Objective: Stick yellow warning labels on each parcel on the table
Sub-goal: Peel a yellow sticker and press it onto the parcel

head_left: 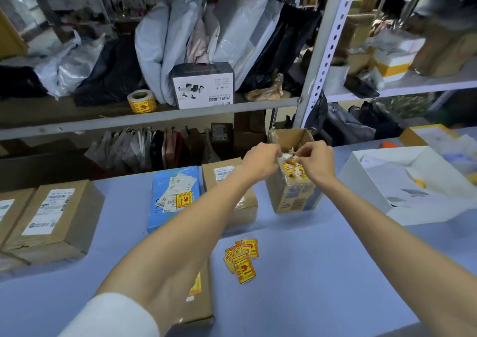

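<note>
Both my hands pinch a yellow label strip over the open carton.
Left hand and right hand curl fingertips tight on its ends; loose labels lie at the carton's 7 o'clock, the labelled blue parcel at its 9.

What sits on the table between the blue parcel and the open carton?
A brown parcel with a white shipping label, partly hidden by the left forearm, lies between the blue parcel and the open carton; the head view shows it.
</note>
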Available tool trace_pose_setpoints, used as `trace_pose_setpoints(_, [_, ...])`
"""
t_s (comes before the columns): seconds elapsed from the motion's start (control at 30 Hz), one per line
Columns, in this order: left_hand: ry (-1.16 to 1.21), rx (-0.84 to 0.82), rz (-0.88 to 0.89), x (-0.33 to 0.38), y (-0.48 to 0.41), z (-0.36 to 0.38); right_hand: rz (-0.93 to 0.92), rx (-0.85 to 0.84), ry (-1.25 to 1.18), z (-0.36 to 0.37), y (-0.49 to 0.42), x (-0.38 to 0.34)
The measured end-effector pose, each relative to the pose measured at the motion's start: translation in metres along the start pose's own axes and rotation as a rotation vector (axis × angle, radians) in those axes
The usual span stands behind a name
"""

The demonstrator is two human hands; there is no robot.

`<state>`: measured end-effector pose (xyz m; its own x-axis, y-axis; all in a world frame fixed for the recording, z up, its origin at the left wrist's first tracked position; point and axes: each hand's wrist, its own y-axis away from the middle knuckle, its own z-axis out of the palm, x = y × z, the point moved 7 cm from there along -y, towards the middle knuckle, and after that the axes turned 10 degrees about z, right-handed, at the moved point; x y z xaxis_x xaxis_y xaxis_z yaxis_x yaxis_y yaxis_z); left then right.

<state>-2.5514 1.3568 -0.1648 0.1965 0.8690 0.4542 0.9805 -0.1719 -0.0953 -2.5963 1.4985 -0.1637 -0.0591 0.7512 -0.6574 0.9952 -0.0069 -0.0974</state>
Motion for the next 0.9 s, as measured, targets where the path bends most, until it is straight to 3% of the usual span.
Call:
trace_pose_setpoints(0.2, [-0.200, -0.086, 0.015, 0.013, -0.043, 0.001, -0.074, -0.026, 0.176, 0.003, -0.048, 0.006])
trace_pose_setpoints(0.37, [-0.162, -0.094, -0.015, 0.010, -0.056, 0.002, -0.069, -0.057, 0.123, 0.002, -0.060, 0.008])
trace_pose_setpoints(0.53, [0.001, 0.017, -0.119, -0.010, -0.027, 0.001, -0.185, -0.082, 0.038, 0.009, -0.024, -0.013])
trace_pose_setpoints(0.7, [0.111, 0.086, -0.300, -0.058, 0.062, 0.011, -0.259, -0.379, -0.039, 0.077, 0.067, -0.052])
trace_pose_setpoints(0.8, [0.099, 0.049, -0.426, -0.090, 0.135, 0.022, -0.232, -0.567, -0.002, 0.125, 0.122, -0.055])
trace_pose_setpoints(0.9, [0.146, 0.144, -0.568, -0.119, 0.219, 0.030, -0.196, -0.704, 0.022, 0.162, 0.177, -0.048])
